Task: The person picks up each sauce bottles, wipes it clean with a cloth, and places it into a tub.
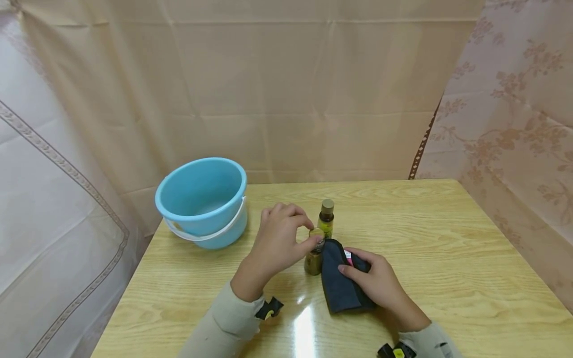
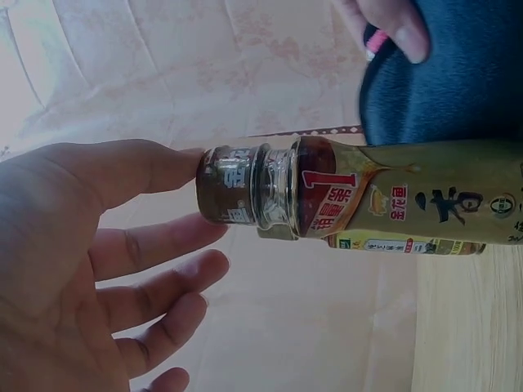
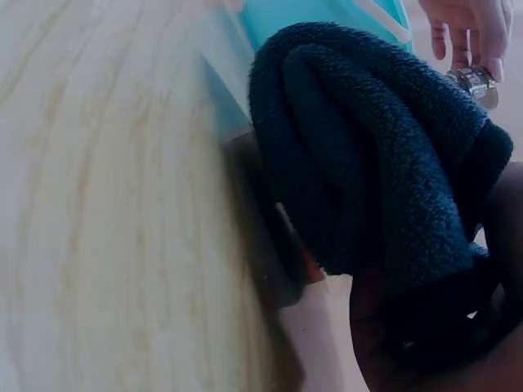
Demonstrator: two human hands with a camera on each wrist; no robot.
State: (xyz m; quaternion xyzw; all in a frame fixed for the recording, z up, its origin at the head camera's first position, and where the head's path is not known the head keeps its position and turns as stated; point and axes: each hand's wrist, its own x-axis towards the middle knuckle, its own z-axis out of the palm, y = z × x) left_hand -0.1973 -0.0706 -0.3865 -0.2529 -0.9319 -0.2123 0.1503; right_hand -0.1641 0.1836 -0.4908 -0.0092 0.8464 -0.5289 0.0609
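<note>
My left hand (image 1: 279, 238) pinches the cap of a small oil bottle (image 1: 313, 264) between thumb and forefinger; the other fingers are spread. In the left wrist view this bottle (image 2: 425, 188) has a gold label with red and black print. My right hand (image 1: 384, 281) grips a folded dark towel (image 1: 337, 281), thumb on top, just right of the bottle. Whether towel and bottle touch, I cannot tell. The right wrist view shows the towel's (image 3: 359, 147) thick fuzzy folds. Behind stands a second small bottle (image 1: 326, 226) with a gold cap and yellow-green label, upright on the table.
A light blue bucket (image 1: 241, 211) with a white handle stands at the table's back left. The wooden table (image 1: 447, 248) ends against a beige curtain (image 1: 291, 99). Patterned cloth (image 1: 515, 109) hangs on the right, white cloth (image 1: 49, 209) on the left.
</note>
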